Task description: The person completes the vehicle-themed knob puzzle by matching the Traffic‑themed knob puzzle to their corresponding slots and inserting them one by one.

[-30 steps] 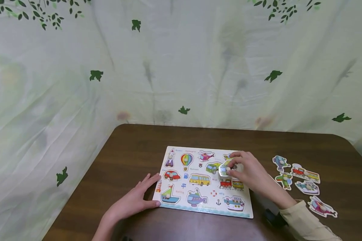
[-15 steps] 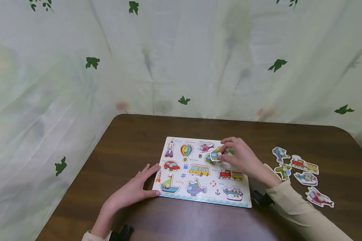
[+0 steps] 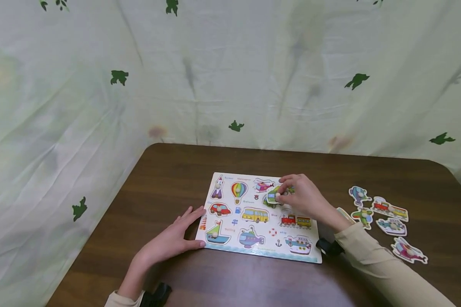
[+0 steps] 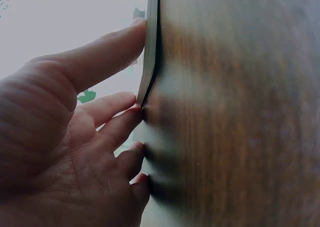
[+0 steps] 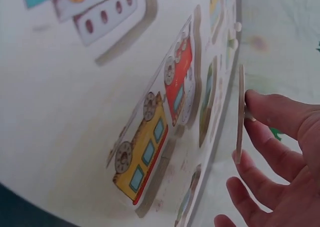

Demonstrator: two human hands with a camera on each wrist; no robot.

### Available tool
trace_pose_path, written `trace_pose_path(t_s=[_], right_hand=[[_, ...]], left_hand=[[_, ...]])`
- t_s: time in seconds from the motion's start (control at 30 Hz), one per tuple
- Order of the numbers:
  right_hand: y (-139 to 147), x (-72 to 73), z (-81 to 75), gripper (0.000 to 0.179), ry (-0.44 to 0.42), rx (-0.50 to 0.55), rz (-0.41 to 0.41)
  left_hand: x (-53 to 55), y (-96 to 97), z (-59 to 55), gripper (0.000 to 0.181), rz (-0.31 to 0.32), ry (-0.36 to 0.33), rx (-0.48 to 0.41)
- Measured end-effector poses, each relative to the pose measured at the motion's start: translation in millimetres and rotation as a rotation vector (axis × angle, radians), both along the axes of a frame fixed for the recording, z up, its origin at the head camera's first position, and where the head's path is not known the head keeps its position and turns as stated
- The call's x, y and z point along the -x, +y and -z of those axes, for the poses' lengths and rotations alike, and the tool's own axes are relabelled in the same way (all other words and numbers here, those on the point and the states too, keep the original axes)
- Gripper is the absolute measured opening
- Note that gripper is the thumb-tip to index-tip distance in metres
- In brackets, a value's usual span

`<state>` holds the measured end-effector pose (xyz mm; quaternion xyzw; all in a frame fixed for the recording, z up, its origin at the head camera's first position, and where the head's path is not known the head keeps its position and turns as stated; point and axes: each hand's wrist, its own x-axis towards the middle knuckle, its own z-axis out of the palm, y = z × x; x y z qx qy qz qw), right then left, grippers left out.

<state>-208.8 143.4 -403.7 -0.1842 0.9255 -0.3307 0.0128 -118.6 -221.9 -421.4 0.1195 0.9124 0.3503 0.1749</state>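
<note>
In the head view my right hand (image 3: 301,197) pinches the small knob of a green car puzzle piece (image 3: 272,197). The piece is over the matching green car picture on the white puzzle board (image 3: 226,194). From the right wrist view, the held piece (image 5: 241,117) appears edge-on, apart from the board, between thumb and fingers. My left hand (image 3: 173,238) rests against the board's left edge, its thumb near the lower corner and fingers extended. The left wrist view shows that thumb and fingertips touching the board's edge (image 4: 151,47). Knobbed balloon (image 3: 239,192), red car (image 3: 220,209) and sailboat (image 3: 217,233) pieces sit in the board.
Loose pieces lie on the brown table (image 3: 184,166) right of the board: a submarine (image 3: 359,195), train (image 3: 389,209), airplane (image 3: 363,217), ship (image 3: 392,226) and helicopter (image 3: 409,250). Another piece (image 3: 345,214) is partly hidden by the right wrist. A leaf-patterned curtain (image 3: 253,85) hangs behind.
My right hand has moved left and slightly away from me with the green car piece, bringing it over the car picture. The left hand stays at the board's edge. The head view has tilted down.
</note>
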Motion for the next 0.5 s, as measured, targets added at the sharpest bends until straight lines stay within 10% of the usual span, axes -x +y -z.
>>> trace_pose_path(t_s=[0.5], right_hand=[[-11.0,3.4,7.6,0.009,-0.013,-0.115,-0.025]], left_hand=[[1.3,0.4,1.3,0.085,-0.005,-0.001,0.003]])
